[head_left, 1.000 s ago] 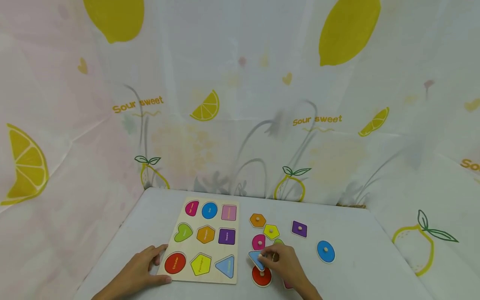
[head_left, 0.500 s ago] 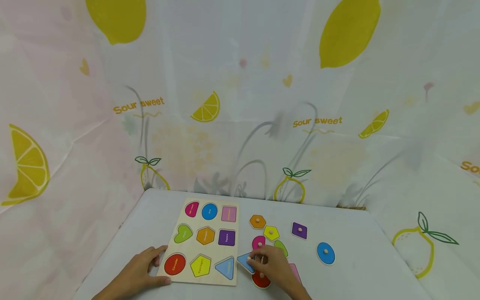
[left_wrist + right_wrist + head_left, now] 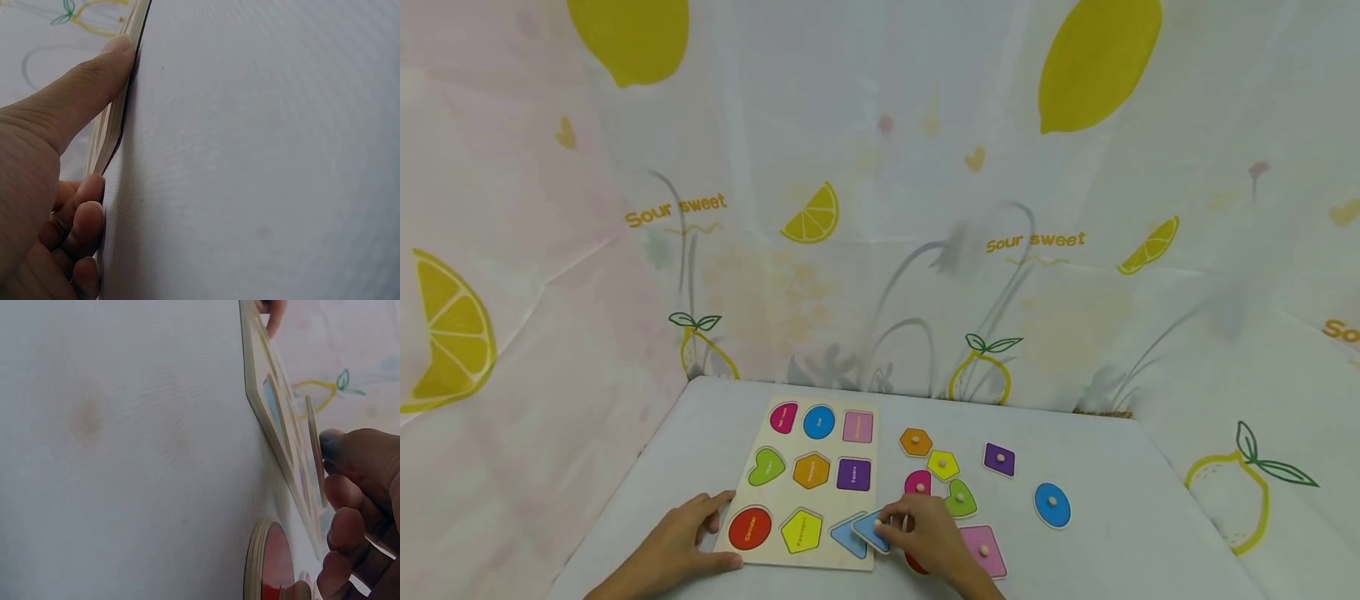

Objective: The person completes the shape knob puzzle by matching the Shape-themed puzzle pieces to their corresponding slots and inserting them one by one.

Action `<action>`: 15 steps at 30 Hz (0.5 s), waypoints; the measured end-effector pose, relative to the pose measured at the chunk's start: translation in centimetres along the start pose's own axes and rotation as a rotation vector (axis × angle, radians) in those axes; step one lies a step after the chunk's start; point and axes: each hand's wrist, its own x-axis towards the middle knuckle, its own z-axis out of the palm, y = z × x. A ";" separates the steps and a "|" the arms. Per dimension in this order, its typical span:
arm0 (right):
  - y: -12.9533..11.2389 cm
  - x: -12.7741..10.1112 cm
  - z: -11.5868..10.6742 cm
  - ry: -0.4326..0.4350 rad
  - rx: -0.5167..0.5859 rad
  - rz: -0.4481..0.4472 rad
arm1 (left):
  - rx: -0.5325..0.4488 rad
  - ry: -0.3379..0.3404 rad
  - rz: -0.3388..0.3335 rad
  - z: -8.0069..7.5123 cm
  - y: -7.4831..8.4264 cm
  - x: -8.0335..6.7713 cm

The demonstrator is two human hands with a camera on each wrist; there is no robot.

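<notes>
The white bench (image 3: 1097, 450) is carrying everything, and the wooden board (image 3: 786, 497) is lying flat on it. My left hand (image 3: 679, 537) is spreading its thumb and fingers around the board's near left corner. Only the left wrist view is showing my thumb touching the board's striped side. My right hand (image 3: 931, 533) is making a small pinch. In the head view it is hiding most of the red circle (image 3: 916, 565), but the right wrist view is showing its thick edge.

My pinch is holding the blue triangle (image 3: 867, 528) over the board's near right edge, partly covering the triangle picture (image 3: 842, 534). The right wrist view is showing it thin and sideways, staying off the board. One tip is pointing left, toward the yellow pentagon (image 3: 802, 531). I'm not seeing a clear long way on it. My fingers are squeezing its tiny knob (image 3: 877, 523).
</notes>
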 end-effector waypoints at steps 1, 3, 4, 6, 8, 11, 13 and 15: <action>0.0 0.1 0.1 0.003 -0.005 -0.008 | 0.003 -0.001 0.011 0.0 0.0 0.0; 0.0 0.2 0.4 0.006 -0.005 -0.023 | 0.002 -0.002 0.024 -0.1 -0.1 0.0; -0.1 0.3 0.6 0.007 -0.005 -0.023 | 0.000 -0.003 0.023 -0.1 -0.1 0.0; -0.1 0.4 0.9 0.004 0.002 -0.016 | 0.002 -0.007 0.022 -0.1 -0.2 0.1; -0.2 0.5 1.2 -0.001 0.009 -0.009 | -0.004 -0.009 0.011 -0.1 -0.2 0.1; -0.3 0.7 1.7 -0.003 0.006 -0.007 | -0.004 -0.010 -0.001 -0.1 -0.2 0.1; -0.3 0.8 2.0 0.000 0.005 -0.016 | -0.006 -0.007 0.006 -0.1 -0.2 0.1; -0.3 0.9 2.3 -0.005 0.012 -0.015 | -0.004 -0.008 0.012 0.0 -0.2 0.0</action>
